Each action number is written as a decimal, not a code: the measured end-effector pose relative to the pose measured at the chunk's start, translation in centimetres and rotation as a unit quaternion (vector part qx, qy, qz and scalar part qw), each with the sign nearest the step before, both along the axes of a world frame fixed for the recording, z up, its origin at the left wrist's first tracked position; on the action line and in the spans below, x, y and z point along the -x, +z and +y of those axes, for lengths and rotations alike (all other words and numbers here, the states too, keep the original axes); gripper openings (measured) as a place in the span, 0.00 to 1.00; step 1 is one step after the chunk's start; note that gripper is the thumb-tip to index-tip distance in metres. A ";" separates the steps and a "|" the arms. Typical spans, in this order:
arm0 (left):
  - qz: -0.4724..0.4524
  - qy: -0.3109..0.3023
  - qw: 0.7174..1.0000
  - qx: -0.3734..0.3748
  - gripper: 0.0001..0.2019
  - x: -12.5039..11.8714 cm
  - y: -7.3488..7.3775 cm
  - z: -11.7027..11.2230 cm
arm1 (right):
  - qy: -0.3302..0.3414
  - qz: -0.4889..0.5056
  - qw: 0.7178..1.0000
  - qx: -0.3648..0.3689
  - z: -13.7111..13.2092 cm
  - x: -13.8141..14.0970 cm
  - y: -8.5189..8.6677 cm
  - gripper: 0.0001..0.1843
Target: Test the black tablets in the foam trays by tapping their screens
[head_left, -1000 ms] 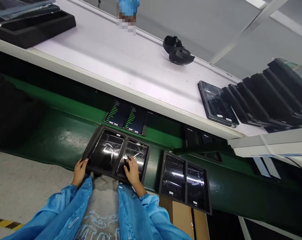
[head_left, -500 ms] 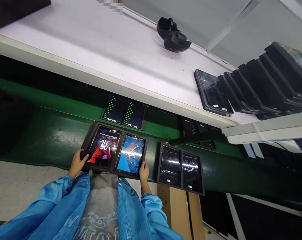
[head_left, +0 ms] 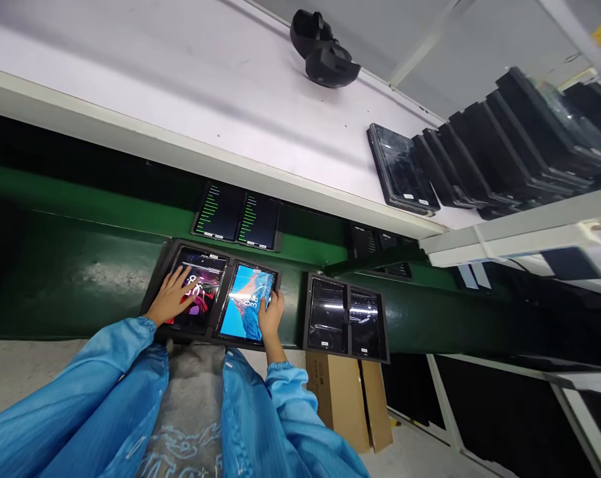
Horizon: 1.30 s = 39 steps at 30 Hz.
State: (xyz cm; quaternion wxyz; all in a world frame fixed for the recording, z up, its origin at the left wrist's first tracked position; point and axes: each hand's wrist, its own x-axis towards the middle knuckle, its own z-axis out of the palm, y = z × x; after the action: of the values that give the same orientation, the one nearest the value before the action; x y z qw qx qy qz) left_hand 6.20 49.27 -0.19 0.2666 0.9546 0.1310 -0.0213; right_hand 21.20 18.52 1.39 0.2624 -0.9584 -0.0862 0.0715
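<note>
A black tray lies on the green conveyor belt in front of me and holds two lit tablets. My left hand rests flat on the left tablet, fingers spread over its red and dark screen. My right hand touches the right edge of the right tablet, whose screen glows blue. Both arms wear blue sleeves.
A second black tray with two dark tablets lies to the right on the belt. Another tray with green text on its screens sits farther back. The white shelf above carries a black headset and a row of leaning tablets. Cardboard boxes stand below.
My left hand moved from the tray's left edge onto the left tablet's screen. My right hand shifted up along the right tablet's edge. The view tilted toward the right.
</note>
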 end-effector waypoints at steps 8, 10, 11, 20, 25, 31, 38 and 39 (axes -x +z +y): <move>0.021 -0.104 0.994 0.026 0.24 2.8 -1.0 -0.9 | 0.002 0.073 0.984 0.165 2.3 3.1 -0.1 0.36; 0.021 -0.069 0.997 0.014 0.23 3.3 -1.1 -0.7 | 0.113 0.092 0.978 0.153 3.2 5.0 -0.6 0.36; 0.019 -0.053 0.998 0.008 0.23 3.3 -1.0 -0.4 | 0.185 0.092 0.969 0.134 3.8 5.7 -0.6 0.36; 0.021 0.025 0.999 -0.019 0.25 -5.1 -0.1 2.0 | 0.196 0.077 0.974 0.081 4.0 6.5 0.5 0.26; 0.031 0.036 0.999 -0.012 0.22 -5.7 -0.7 1.4 | 0.125 0.058 0.988 0.066 -0.7 8.1 -0.7 0.27; 0.023 0.021 0.999 0.017 0.19 6.7 -1.5 -0.7 | 0.020 0.026 0.998 0.055 -3.8 8.5 -1.7 0.29; -0.006 0.133 0.989 0.062 0.26 18.8 -3.8 -2.6 | -0.009 0.002 1.000 0.018 -2.6 5.1 -2.4 0.30; -0.013 0.156 0.986 0.066 0.29 18.9 -3.8 -2.7 | -0.021 0.010 1.000 0.006 -2.6 4.4 -2.6 0.31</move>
State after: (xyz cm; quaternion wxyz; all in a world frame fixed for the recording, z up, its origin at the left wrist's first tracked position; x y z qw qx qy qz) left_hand -12.72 46.56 -4.02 0.3304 0.9032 0.2729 0.0245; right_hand 16.81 15.91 -1.22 0.2592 -0.9607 -0.0633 0.0759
